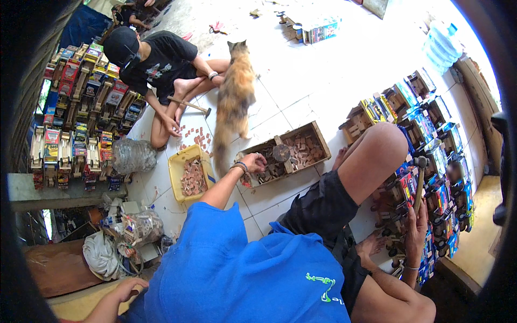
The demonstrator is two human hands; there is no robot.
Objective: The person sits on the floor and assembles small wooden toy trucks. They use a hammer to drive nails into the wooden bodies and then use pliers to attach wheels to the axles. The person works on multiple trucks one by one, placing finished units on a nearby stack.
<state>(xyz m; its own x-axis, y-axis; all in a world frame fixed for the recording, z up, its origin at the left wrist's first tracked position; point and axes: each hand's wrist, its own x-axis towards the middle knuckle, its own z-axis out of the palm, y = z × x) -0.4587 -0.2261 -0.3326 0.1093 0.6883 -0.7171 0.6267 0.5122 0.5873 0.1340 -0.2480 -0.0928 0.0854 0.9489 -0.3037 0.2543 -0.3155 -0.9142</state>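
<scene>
My left hand (253, 162) is over the near left part of a wooden box (319, 161), its fingers curled; what they pinch, if anything, is too small to make out. Small wooden pieces (302, 149) fill the box's compartments, and a round dark wooden block (280, 153) sits at its middle. Off to the right, my right hand (416, 226) grips a hammer (419, 185) by its handle, head upward, beside rows of toy trucks (437, 183). A yellow tub (175, 175) holding more wooden pieces stands left of my left forearm.
A calico cat (236, 97) stands beyond the box. Facing it, a person in black (161, 62) sits cross-legged, a second hammer (188, 106) across the legs. Stacked toy trucks (81, 102) line the left. Another person's hand (129, 288) shows at lower left. Loose pieces (196, 137) lie on tiles.
</scene>
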